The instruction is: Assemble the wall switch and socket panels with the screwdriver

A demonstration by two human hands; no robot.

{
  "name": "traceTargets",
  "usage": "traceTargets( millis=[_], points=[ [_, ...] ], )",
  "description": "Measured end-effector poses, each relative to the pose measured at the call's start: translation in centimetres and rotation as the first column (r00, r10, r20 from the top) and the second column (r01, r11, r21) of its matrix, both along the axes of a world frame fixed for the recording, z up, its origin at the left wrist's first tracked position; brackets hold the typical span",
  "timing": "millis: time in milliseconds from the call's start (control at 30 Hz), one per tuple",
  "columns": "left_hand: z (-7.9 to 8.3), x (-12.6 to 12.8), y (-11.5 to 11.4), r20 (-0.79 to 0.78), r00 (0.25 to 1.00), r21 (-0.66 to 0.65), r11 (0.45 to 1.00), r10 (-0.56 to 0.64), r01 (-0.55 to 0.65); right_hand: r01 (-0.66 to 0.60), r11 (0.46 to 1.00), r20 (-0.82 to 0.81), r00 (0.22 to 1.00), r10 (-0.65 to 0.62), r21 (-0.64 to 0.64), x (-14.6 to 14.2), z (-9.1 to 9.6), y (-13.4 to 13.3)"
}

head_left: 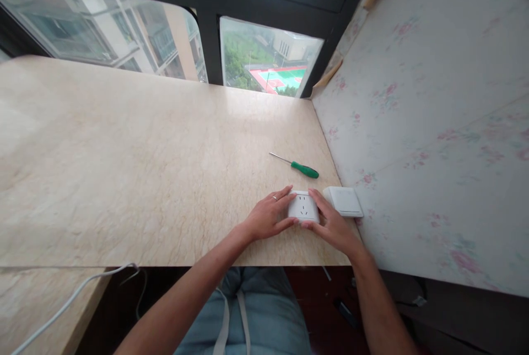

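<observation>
A white wall socket (303,208) with a five-hole face lies face up on the marble-patterned sill. Gripping its left side is my left hand (270,216), which wears a ring; thumb and fingers reach along the socket's near and far edges. My right hand (333,226) clasps the opposite side in the same way. Just beyond the hands rests a screwdriver (303,169) with a green handle, its metal shaft pointing left. To the right of my right hand, a white square switch plate (346,202) sits against the wall. The socket's underside is hidden.
The stone sill (136,167) stretches left and ends at a front edge near my body. A papered wall (433,123) bounds the right side, and a dark window frame (273,5) the back. A white cable (78,295) hangs over the lower left.
</observation>
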State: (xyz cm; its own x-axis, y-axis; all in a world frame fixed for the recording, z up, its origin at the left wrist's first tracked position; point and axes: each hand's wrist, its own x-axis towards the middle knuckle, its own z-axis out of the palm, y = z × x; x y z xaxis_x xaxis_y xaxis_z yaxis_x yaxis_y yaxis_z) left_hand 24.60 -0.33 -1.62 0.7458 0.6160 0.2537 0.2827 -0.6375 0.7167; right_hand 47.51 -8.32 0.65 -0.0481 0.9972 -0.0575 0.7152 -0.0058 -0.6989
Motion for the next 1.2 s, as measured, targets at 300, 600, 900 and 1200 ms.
traceTargets(
  millis=[300,600,900,1200],
  points=[
    [0.3,0.1,0.0,-0.038,0.999,-0.017,1.000,-0.011,0.010,-0.084,0.995,-0.033,0.996,0.083,-0.045,0.7,0.0,0.1],
    [0.3,0.0,-0.3,-0.051,0.999,-0.046,0.999,0.005,-0.007,-0.076,0.997,-0.028,0.997,0.076,-0.031,0.8,0.6,0.4],
    [0.5,0.0,-0.3,-0.052,0.998,-0.077,0.997,0.017,-0.021,-0.069,0.998,-0.066,0.995,0.068,-0.010,0.6,0.5,0.1],
    [-0.1,0.2,-0.3,-0.051,0.998,-0.075,0.996,0.041,-0.045,-0.004,1.000,-0.105,0.995,0.005,0.011,0.6,0.5,-0.8]
  ],
)
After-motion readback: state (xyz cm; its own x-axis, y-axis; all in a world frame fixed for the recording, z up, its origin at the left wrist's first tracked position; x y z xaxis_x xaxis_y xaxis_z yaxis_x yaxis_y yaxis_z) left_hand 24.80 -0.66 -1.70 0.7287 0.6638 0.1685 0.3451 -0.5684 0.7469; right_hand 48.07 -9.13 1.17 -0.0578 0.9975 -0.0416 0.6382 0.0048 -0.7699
